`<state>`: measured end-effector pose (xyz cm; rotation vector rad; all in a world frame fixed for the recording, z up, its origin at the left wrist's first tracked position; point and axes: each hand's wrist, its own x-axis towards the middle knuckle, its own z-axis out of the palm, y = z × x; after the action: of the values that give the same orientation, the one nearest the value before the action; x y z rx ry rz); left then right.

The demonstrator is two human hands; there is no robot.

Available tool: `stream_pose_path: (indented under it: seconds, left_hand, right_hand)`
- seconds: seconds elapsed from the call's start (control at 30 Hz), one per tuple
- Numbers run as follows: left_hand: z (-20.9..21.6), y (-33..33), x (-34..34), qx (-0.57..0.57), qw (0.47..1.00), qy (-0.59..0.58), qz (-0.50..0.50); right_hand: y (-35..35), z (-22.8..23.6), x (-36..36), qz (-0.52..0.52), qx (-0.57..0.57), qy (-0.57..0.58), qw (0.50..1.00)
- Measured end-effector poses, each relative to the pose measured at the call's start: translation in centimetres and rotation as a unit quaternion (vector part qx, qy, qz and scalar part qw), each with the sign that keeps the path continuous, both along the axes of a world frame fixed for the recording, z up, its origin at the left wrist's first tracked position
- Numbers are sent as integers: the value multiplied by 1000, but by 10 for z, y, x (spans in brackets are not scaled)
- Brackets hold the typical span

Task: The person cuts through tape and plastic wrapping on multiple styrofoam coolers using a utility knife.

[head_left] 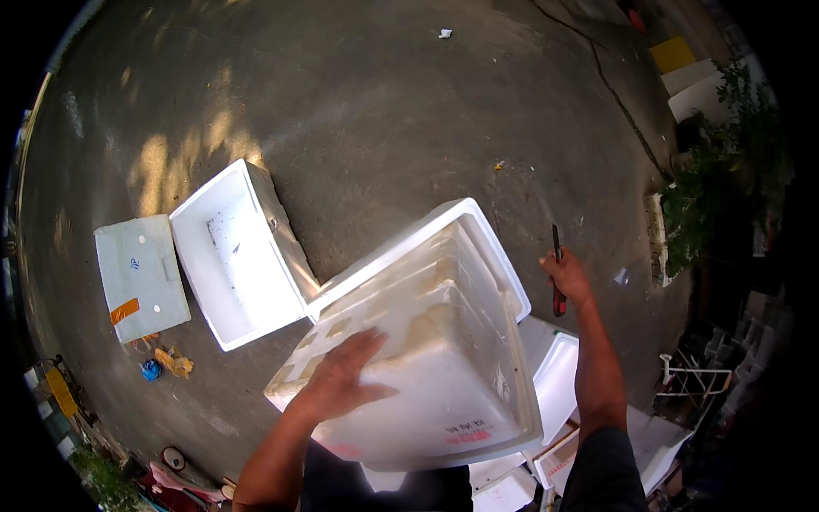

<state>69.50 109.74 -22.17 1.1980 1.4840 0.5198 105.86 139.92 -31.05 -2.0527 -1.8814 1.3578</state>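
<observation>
A white foam box is tilted in front of me, its outer side and bottom toward me, with tan tape patches and faint printing. My left hand lies flat on it, fingers stretched and thumb apart. Beyond it shows the white rim of another foam piece, touching or nested against the box; I cannot tell which. To the right, clear of the box, my right hand is closed round a red and black utility knife, its dark blade end pointing away from me.
An open white foam box stands on the concrete to the left, beside a foam lid with orange tape. Tape scraps and blue crumpled plastic lie nearer. More foam boxes crowd the lower right, near a white metal frame and plants.
</observation>
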Motion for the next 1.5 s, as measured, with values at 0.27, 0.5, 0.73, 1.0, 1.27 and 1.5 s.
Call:
stream_pose_path:
  seconds: [0.27, 0.5, 0.73, 1.0, 1.27, 1.5]
  left_hand:
    - [9, 0, 1, 13, 1000, 19, 4]
    - [13, 2, -1, 0, 1000, 8, 17]
    - [12, 1, 0, -49, 997, -40, 48]
    - [8, -10, 9, -9, 1000, 26, 10]
    - [14, -6, 12, 2, 999, 40, 3]
    - [8, -16, 5, 24, 1000, 14, 10]
  right_hand:
    - [-33, 45, -91, 210, -234, 29, 949]
    - [-27, 15, -135, 456, -104, -65, 881]
    - [-32, -7, -137, 535, -120, -96, 830]
    - [-69, 11, -58, 423, -142, -123, 886]
    - [-17, -17, -65, 369, -92, -135, 915]
    - [19, -102, -132, 415, -49, -203, 885]
